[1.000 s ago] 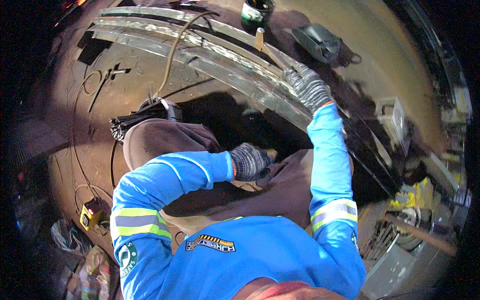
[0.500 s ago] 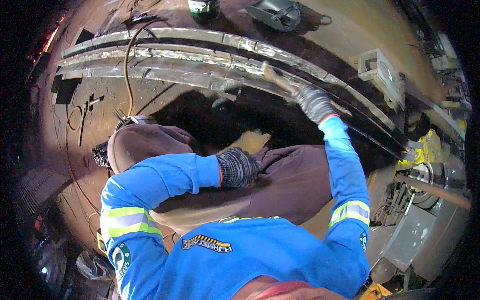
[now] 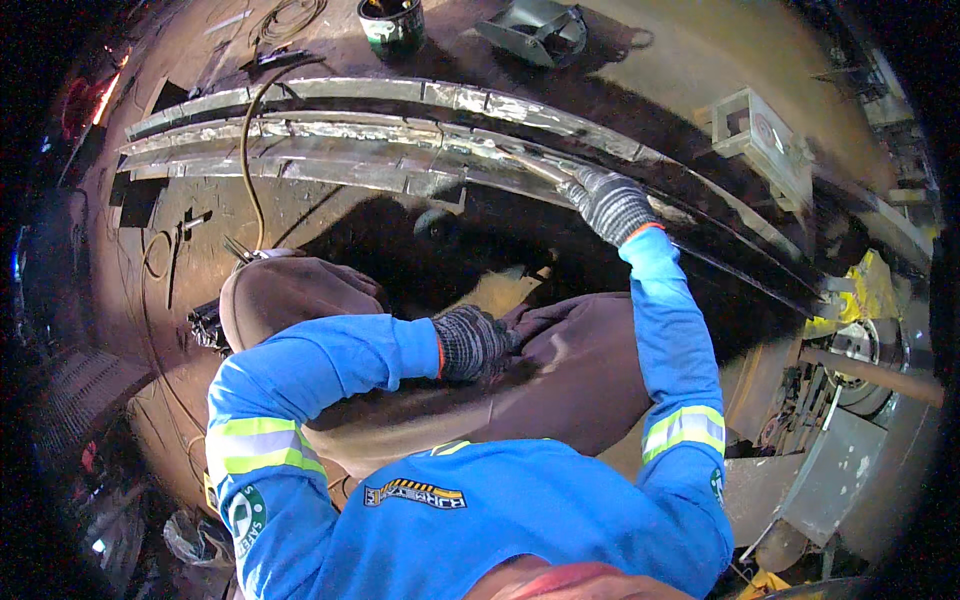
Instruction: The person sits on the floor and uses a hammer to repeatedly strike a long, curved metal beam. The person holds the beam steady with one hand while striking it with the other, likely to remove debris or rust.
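Observation:
My right hand (image 3: 610, 203), in a grey knit glove, is closed round a narrow, light-coloured hand tool (image 3: 541, 168) whose kind I cannot make out. The tool's far end meets the middle one of several long curved metal bars (image 3: 375, 130), which bear whitish patches. My left hand (image 3: 474, 343), gloved alike, rests on my brown trousers (image 3: 400, 410) at the lap with its fingers curled in. Whether anything is inside those fingers is hidden.
A brown hose (image 3: 248, 165) crosses the bars at left. Beyond them lie a paint-streaked bucket (image 3: 392, 30) and a welding mask (image 3: 535, 35). At right stand a metal box frame (image 3: 762, 148) and a wheel (image 3: 858, 360). Dark shadow covers the floor before me.
My right hand has moved slightly left, and the tool, blurred and raised before, now lies lower along the bar. The left hand stays in my lap. The view has tilted a little upward.

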Available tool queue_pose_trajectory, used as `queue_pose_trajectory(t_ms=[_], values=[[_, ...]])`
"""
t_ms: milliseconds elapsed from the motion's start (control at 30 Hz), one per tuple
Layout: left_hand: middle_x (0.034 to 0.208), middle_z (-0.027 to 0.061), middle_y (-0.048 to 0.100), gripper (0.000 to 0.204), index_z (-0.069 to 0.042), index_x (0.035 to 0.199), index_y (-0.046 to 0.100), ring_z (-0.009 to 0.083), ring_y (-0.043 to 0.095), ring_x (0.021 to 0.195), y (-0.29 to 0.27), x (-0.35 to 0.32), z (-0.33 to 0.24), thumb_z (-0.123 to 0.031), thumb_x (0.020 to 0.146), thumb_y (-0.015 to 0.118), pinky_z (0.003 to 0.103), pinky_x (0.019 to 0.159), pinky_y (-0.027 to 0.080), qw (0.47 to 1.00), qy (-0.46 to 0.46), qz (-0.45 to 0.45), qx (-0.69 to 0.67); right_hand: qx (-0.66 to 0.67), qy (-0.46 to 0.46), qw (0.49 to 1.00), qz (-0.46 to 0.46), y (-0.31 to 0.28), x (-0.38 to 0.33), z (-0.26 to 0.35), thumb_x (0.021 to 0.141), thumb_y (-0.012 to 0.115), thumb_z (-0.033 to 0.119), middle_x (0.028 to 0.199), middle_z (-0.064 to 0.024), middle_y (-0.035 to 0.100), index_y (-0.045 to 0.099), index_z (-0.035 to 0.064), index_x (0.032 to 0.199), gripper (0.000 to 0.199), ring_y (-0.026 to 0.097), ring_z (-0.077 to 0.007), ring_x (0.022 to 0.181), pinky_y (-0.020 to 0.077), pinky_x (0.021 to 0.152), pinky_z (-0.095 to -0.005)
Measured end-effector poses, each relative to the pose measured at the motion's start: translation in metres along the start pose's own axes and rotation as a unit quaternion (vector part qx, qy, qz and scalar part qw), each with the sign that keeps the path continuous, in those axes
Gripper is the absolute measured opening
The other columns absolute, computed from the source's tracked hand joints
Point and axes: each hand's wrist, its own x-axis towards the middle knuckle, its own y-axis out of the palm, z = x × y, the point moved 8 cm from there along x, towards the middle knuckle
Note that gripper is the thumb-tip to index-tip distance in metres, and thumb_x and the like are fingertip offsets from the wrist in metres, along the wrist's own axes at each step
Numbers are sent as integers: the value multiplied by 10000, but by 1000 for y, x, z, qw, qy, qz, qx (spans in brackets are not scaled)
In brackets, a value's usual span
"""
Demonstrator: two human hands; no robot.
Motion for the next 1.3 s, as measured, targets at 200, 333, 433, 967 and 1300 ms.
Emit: queue_pose_trajectory(t_ms=[200, 333, 433, 967, 1300], values=[[824, 177, 624, 346, -39, 940, 598, 365, 616, 763, -8, -10, 2, -364, 837, 536, 456, 657, 500, 1000, 22, -6, 10, 58, -51, 997, -13, 26, 23, -4, 930, 458, 435, 1109, -201, 615, 596, 52, 1153, 463, 580, -380, 1018, 441, 901, -455], [800, 171, 619, 330, -60, 939, 605, 355, 615, 743, 3, -12, 10, -365, 823, 555, 457, 644, 498, 999, 6, -42, 15, -11, -37, 998, 50, 11, 21, 12, 931, 386, 504, 1151, -230, 581, 574, 112, 1209, 516, 570, -381, 1038, 426, 929, -461], [809, 162, 629, 336, -67, 954, 611, 345, 624, 736, -19, -24, 6, -366, 808, 564, 450, 645, 503, 999, -15, -36, 2, 72, -100, 989, -76, -13, 4, 32, 897, 532, 415, 1048, -218, 629, 586, 18, 1145, 471, 598, -398, 957, 471, 845, -456], [821, 162, 628, 361, -57, 943, 619, 343, 624, 750, -7, -34, 16, -384, 811, 543, 457, 650, 504, 999, -16, -44, 8, -19, 6, 994, 107, 20, 16, 6, 933, 397, 482, 1253, -189, 539, 538, 146, 1269, 496, 510, -366, 1156, 350, 1038, -426], [803, 161, 624, 340, -58, 882, 626, 348, 618, 738, -21, -34, 12, -384, 815, 558, 455, 658, 501, 997, 20, -74, 10, 47, -94, 994, -31, 18, 15, 9, 922, 449, 478, 1101, -263, 593, 590, 14, 1129, 527, 561, -407, 1038, 434, 896, -465]])
